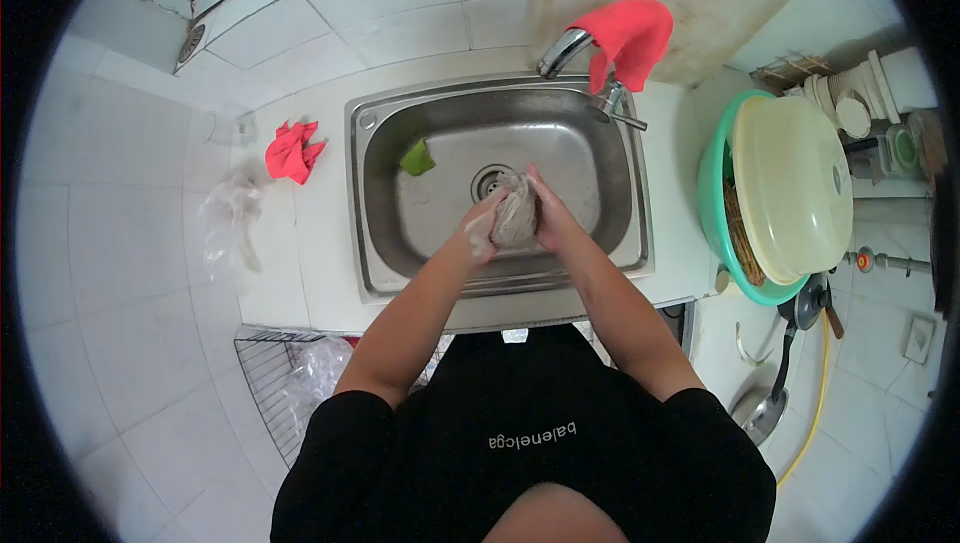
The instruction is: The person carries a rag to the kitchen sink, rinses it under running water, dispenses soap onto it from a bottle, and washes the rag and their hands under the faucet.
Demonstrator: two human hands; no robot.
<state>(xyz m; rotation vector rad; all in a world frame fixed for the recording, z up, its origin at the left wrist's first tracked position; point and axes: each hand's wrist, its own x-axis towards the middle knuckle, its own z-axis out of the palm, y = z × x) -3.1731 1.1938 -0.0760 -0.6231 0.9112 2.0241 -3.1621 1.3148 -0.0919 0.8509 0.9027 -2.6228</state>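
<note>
Over the steel sink (410, 213), both hands press a greyish, wet-looking cloth (516, 215) between them. My left hand (484, 227) is closed against its left side, with pale streaks that look like suds on the skin. On the other side, my right hand (547, 211) grips it with the fingers pointing toward the drain (490, 184). The cloth's folds hide part of the fingers. A green piece that looks like a sponge or scouring pad (417, 158) lies on the sink's left slope, apart from both hands.
Behind the sink stands a chrome faucet (564, 51) with a red cloth (640, 38) draped over it. Another red cloth (294, 151) and a clear plastic bag (232, 215) are on the left. A green basin (712, 188) with a cream lid (790, 183) stands right.
</note>
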